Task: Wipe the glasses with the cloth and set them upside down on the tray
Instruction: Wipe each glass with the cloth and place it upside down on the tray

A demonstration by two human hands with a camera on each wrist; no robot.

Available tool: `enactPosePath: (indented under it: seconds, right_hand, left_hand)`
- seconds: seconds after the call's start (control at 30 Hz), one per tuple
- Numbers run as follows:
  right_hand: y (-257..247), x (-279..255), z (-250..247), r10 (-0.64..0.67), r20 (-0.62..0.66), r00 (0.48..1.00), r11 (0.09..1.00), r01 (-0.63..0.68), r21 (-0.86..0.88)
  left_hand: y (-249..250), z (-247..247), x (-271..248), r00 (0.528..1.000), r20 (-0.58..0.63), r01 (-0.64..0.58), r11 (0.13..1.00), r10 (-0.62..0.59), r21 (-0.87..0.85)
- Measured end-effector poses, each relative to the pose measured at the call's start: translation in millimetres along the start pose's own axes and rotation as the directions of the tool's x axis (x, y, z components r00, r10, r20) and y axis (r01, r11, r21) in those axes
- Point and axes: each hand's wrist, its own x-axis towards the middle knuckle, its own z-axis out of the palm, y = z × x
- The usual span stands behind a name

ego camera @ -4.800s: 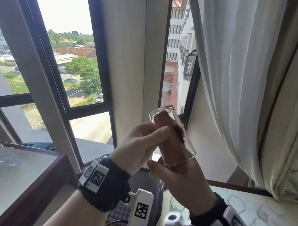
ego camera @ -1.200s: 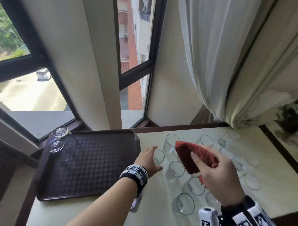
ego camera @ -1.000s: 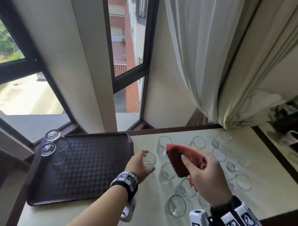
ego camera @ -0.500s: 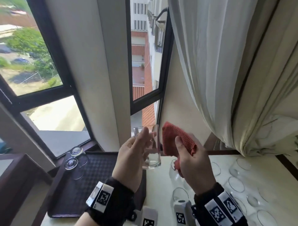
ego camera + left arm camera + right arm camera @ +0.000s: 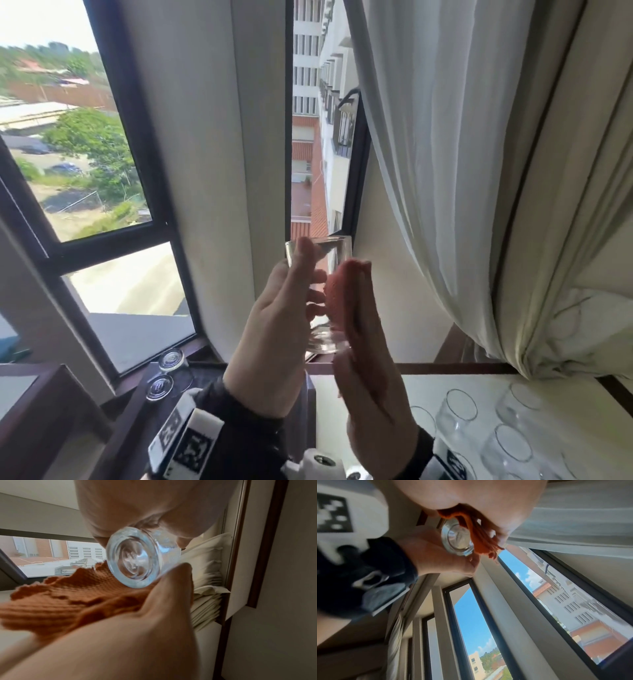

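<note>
My left hand (image 5: 284,325) grips a clear glass (image 5: 320,274) upright, raised in front of the window. My right hand (image 5: 370,377) holds the red cloth (image 5: 344,294) and presses it against the glass's right side. From the left wrist, the thick glass base (image 5: 137,559) faces the camera with the cloth (image 5: 77,596) beside it. The right wrist view shows the cloth (image 5: 481,536) lying over the glass (image 5: 456,539). The dark tray (image 5: 205,375) lies low at the left. Two glasses (image 5: 171,359) stand upside down at its far left corner.
Several clear glasses (image 5: 459,411) stand upright on the cream table (image 5: 428,387) at the lower right. A white curtain (image 5: 445,171) hangs to the right, close to my hands. A dark wooden side table (image 5: 51,411) sits left of the tray.
My left hand took a glass from the table and lifted it up before the window. My right hand brought the cloth against the glass's side.
</note>
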Motion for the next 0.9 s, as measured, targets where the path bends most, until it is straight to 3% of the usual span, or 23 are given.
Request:
enactPosePath:
  seconds: [0.07, 0.13, 0.23, 0.33, 0.4, 0.47, 0.53, 0.57, 0.63, 0.73, 0.83, 0.9]
  right_hand:
    - [-7.1, 11.2, -3.9, 0.106, -0.082, 0.991, 0.987, -0.095, 0.133]
    - [-14.7, 24.0, -6.9, 0.113, -0.118, 0.987, 0.969, -0.083, 0.231]
    - [-25.2, 31.1, -9.4, -0.051, -0.057, 0.997, 0.995, 0.056, 0.084]
    - [-12.5, 14.3, -2.9, -0.091, 0.023, 0.996, 0.995, 0.092, -0.033]
    - [-6.7, 1.1, 1.6, 0.020, -0.051, 0.998, 0.996, -0.015, 0.089]
    - [-12.6, -2.0, 1.5, 0.220, -0.182, 0.958, 0.963, -0.184, 0.197]
    - [-17.6, 6.5, -3.2, 0.289, -0.227, 0.930, 0.946, -0.241, 0.216]
    - [-20.5, 15.2, -6.1, 0.288, -0.239, 0.927, 0.941, -0.227, 0.252]
    - [-29.1, 28.8, -9.1, 0.146, -0.213, 0.966, 0.968, -0.095, 0.232]
    - [-29.5, 22.3, -4.3, -0.073, -0.030, 0.997, 0.997, 0.074, 0.021]
    - [-17.6, 2.1, 3.6, -0.069, -0.002, 0.998, 0.997, 0.069, 0.036]
    - [-9.3, -10.0, 7.4, 0.058, -0.056, 0.997, 0.981, -0.047, 0.188]
  left_hand:
    - [-1.9, 6.9, -6.3, 1.000, 0.025, -0.017, 1.000, 0.017, -0.019]
    - [-4.8, 13.6, -11.6, 0.998, 0.054, -0.024, 0.999, 0.025, -0.022]
    - [-1.2, 16.5, -10.2, 0.997, 0.067, -0.030, 0.999, 0.028, 0.034]
    - [14.7, 14.2, -4.7, 0.999, 0.017, -0.034, 0.999, 0.034, 0.016]
    - [20.5, 14.4, -2.4, 0.998, -0.001, -0.068, 0.998, 0.068, 0.017]
    - [21.6, 18.8, -6.2, 0.993, 0.016, -0.115, 0.993, 0.115, 0.024]
    - [15.5, 23.8, -11.8, 0.990, 0.075, -0.124, 0.991, 0.120, 0.058]
    - [11.9, 25.8, -13.7, 0.990, 0.082, -0.123, 0.990, 0.117, 0.065]
    - [8.9, 27.3, -13.5, 0.993, 0.058, -0.109, 0.992, 0.105, 0.062]
    - [18.3, 22.4, -6.4, 0.999, 0.035, 0.006, 1.000, -0.006, 0.001]
    - [34.7, 15.4, 0.6, 0.998, 0.007, 0.057, 0.998, -0.057, 0.000]
    - [35.7, 11.2, 2.2, 0.998, 0.012, 0.057, 0.995, -0.058, 0.080]
